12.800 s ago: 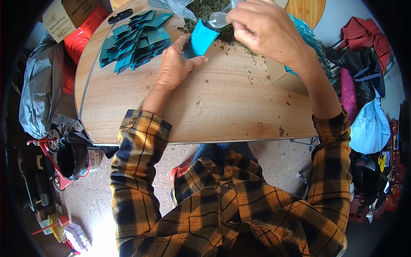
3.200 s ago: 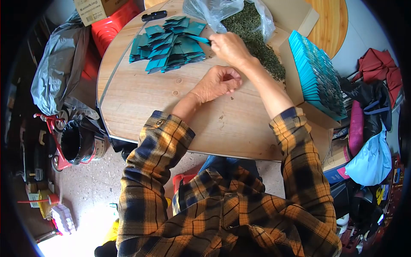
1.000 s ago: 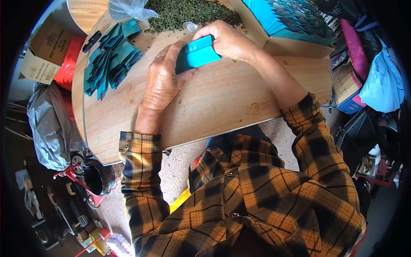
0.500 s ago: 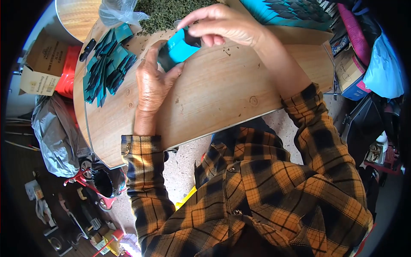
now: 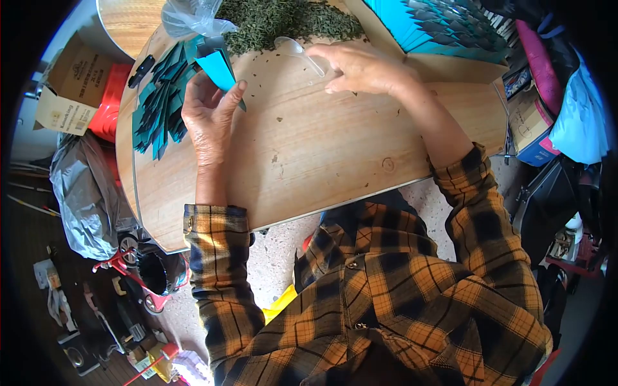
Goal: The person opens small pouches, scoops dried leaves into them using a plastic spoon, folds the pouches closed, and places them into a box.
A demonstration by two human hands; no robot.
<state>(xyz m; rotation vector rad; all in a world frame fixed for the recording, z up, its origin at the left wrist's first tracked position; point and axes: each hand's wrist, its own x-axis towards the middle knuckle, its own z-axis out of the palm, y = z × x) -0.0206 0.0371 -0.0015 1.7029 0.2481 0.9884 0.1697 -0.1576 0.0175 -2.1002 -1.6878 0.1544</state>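
Note:
My left hand (image 5: 209, 119) grips a small teal pouch (image 5: 219, 69) between thumb and fingers, holding it upright above the table's left half. My right hand (image 5: 360, 69) has its fingers apart around the handle end of a clear plastic spoon (image 5: 293, 47), with a gap between fingertips and thumb. The spoon's bowl lies by the near edge of a heap of dried green leaves (image 5: 264, 24). Beside my left hand, several flat teal pouches (image 5: 161, 96) are piled in an overlapping fan.
On the wooden table (image 5: 309, 148), a box holding many teal pouches (image 5: 450, 32) stands at the back right. A clear plastic bag (image 5: 196, 18) sits at the back left, near a small black object (image 5: 141, 71). A cardboard box (image 5: 74, 87) stands left of the table.
My left hand has moved left with the pouch, turning it. My right hand has left the pouch and moved right and down to the spoon, which is now in plain view.

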